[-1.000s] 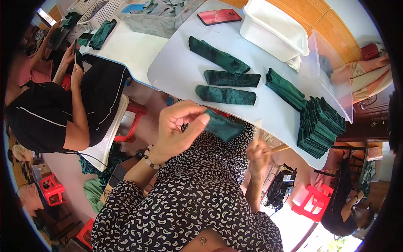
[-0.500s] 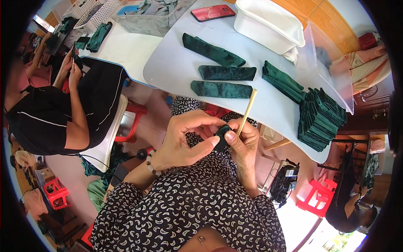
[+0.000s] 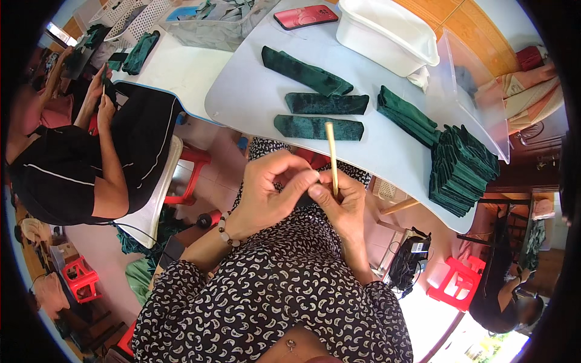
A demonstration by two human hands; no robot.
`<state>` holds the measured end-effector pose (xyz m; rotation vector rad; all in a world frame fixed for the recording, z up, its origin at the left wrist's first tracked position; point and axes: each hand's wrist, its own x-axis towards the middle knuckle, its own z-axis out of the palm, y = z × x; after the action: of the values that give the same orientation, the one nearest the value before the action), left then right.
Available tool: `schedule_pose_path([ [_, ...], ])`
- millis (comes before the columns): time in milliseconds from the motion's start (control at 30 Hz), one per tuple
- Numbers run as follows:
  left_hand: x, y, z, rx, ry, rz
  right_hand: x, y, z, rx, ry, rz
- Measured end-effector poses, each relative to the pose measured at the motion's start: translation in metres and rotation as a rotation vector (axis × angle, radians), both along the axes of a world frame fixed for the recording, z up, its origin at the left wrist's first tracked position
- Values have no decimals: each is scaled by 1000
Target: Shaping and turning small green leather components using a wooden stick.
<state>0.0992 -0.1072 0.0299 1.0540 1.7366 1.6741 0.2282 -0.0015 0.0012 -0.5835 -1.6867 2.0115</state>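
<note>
Above my lap, my two hands meet around a small dark green fabric piece (image 3: 307, 199), mostly hidden by the fingers. My left hand (image 3: 269, 196) pinches it between thumb and fingertips. My right hand (image 3: 344, 206) has its thumb pressed on the same piece, while a thin pale wooden stick (image 3: 332, 151) stands up from between its fingers. Just beyond, on the table, lie flat green velvet strips: a near one (image 3: 318, 128), a middle one (image 3: 327, 104) and a slanted far one (image 3: 305, 71).
Folded green velvet pieces (image 3: 407, 115) and a thick stack (image 3: 463, 172) lie on the table (image 3: 242, 100) to the right. Behind stand a white tub (image 3: 387, 39), a clear plastic bin (image 3: 466, 91) and a red phone (image 3: 305, 16). At left a co-worker (image 3: 72, 175) sits handling green fabric.
The stick has swung left and more upright with my right hand. Both hands have drawn a little closer together, and the fabric piece is now more covered by fingers.
</note>
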Motion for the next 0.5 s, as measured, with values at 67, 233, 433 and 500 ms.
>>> schedule_pose_path([
  [67, -3, -1, 1, 108, -121, 155, 6, 9, -6, 39, -157, 141],
  [233, -24, -13, -3, 137, -148, 234, 22, 18, -10, -28, -173, 122],
  [433, -30, -20, -18, 110, -148, 424, 33, 29, -10, -61, -173, 97],
  [500, -35, -19, -30, 75, -54, 425, 34, 32, -7, -127, -143, 81],
])
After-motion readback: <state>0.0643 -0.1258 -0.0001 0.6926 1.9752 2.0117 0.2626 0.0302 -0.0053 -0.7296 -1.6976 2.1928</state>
